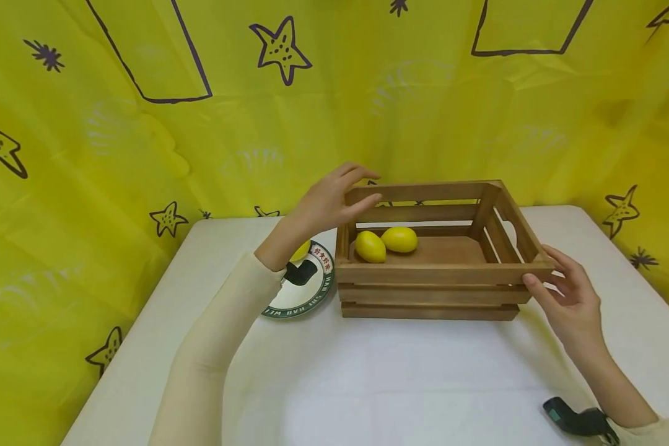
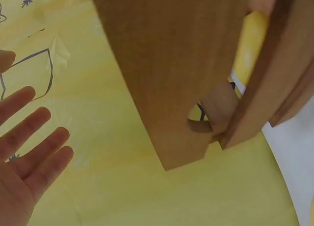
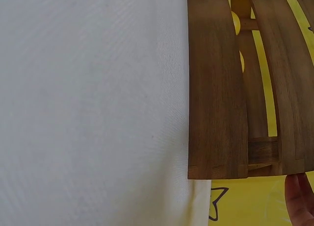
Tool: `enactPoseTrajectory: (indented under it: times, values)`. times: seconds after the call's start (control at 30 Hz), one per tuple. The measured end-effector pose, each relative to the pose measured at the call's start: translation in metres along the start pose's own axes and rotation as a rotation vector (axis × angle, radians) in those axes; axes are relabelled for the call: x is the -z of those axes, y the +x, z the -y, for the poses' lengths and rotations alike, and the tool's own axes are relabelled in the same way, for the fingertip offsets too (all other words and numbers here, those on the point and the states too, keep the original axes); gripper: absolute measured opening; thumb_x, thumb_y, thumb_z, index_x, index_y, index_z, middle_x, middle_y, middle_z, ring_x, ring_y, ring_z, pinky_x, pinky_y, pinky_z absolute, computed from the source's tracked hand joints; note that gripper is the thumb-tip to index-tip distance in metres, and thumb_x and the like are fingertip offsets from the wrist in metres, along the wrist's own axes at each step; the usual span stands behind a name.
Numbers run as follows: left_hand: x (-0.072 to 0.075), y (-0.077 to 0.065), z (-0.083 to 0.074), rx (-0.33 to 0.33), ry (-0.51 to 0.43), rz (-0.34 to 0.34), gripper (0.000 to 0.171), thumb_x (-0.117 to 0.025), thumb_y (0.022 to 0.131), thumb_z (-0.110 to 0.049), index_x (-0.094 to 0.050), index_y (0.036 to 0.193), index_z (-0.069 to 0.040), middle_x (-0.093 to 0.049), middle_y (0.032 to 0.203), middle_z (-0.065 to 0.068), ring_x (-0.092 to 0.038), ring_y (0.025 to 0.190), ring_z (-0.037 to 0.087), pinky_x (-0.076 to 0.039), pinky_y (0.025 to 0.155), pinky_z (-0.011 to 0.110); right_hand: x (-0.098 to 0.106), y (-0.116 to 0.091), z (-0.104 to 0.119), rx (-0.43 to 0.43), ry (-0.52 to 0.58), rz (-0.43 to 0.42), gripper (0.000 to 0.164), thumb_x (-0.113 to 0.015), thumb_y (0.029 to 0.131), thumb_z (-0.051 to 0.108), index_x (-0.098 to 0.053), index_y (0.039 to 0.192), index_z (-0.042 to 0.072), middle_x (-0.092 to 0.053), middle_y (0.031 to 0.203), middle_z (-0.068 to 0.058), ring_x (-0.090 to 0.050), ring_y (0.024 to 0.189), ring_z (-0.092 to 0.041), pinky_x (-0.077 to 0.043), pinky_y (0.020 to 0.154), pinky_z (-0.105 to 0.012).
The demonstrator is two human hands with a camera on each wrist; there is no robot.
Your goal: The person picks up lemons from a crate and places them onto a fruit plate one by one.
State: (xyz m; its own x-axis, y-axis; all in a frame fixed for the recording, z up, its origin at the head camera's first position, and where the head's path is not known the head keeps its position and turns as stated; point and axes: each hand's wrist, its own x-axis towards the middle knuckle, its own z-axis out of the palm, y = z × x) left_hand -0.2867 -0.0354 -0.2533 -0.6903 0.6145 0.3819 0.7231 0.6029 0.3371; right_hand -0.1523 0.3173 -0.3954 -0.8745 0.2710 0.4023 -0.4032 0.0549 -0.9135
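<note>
R hand (image 1: pixel 577 305) grips crate (image 1: pixel 435 274) @ R end, lemons (image 1: pixel 399 240) well L.

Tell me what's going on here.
Someone's right hand grips the right end of a wooden crate. The left hand hovers by its left end, holding nothing. Two lemons lie inside the crate; a third lemon, partly hidden, sits on the plate to the crate's left.

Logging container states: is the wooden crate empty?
Not empty: the wooden crate holds two yellow lemons, bare floor showing to their right.
</note>
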Motion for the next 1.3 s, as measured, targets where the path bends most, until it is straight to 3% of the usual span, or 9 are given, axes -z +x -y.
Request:
enactPoseTrajectory:
  times: [0.3,0.53,0.7,0.9,1.1,1.3]
  values:
    - [-0.009,0.021,-0.01,-0.014,-0.016,0.054,0.041,-0.061,0.097,-0.035,-0.058,0.132,-0.013,-0.055,0.134,0.005,-0.054,0.121,0.02,-0.045,0.101,0.03,0.001,0.0,0.001,0.005,-0.071,0.014,0.061,-0.06,0.087,-0.015,-0.049,0.142,0.009,-0.053,0.121,0.005,-0.057,0.103,-0.001,-0.046,0.081,-0.005]
    - [-0.014,0.029,-0.01,-0.01,-0.044,0.091,0.041,-0.06,0.098,-0.033,-0.058,0.132,-0.011,-0.056,0.134,0.007,-0.051,0.125,0.021,-0.044,0.102,0.032,-0.001,-0.001,0.001,0.011,-0.157,0.022,0.061,-0.061,0.089,-0.012,-0.047,0.144,0.009,-0.053,0.121,0.007,-0.056,0.103,-0.001,-0.046,0.082,-0.006]
    - [-0.013,0.035,-0.01,0.014,-0.029,0.126,0.043,-0.058,0.099,-0.035,-0.056,0.135,-0.012,-0.054,0.135,0.005,-0.05,0.126,0.02,-0.045,0.102,0.033,0.001,0.0,0.001,0.014,-0.261,0.023,0.062,-0.062,0.09,-0.009,-0.046,0.145,0.013,-0.051,0.124,0.011,-0.055,0.104,0.001,-0.045,0.083,-0.005]
    - [-0.008,0.042,-0.014,-0.007,-0.041,0.141,0.043,-0.057,0.099,-0.035,-0.055,0.136,-0.014,-0.053,0.137,0.005,-0.049,0.128,0.021,-0.045,0.102,0.032,0.003,0.0,0.001,0.02,-0.341,0.019,0.062,-0.062,0.091,-0.006,-0.044,0.147,0.014,-0.05,0.125,0.015,-0.054,0.105,0.001,-0.044,0.083,-0.004]
    - [-0.006,0.049,-0.017,-0.022,-0.134,0.148,0.041,-0.058,0.099,-0.031,-0.055,0.135,-0.012,-0.053,0.137,0.005,-0.047,0.128,0.024,-0.049,0.094,0.027,0.002,0.0,0.002,0.021,-0.337,0.015,0.061,-0.062,0.091,-0.005,-0.044,0.147,0.015,-0.05,0.124,0.016,-0.054,0.104,0.001,-0.044,0.083,-0.004]
    - [-0.012,0.058,-0.021,-0.059,-0.145,0.151,0.041,-0.057,0.1,-0.03,-0.056,0.135,-0.01,-0.056,0.137,0.004,-0.051,0.124,0.022,-0.042,0.103,0.029,0.001,-0.001,0.002,0.017,-0.274,0.019,0.06,-0.061,0.091,-0.007,-0.046,0.146,0.013,-0.051,0.121,0.012,-0.055,0.103,0.001,-0.045,0.082,-0.005]
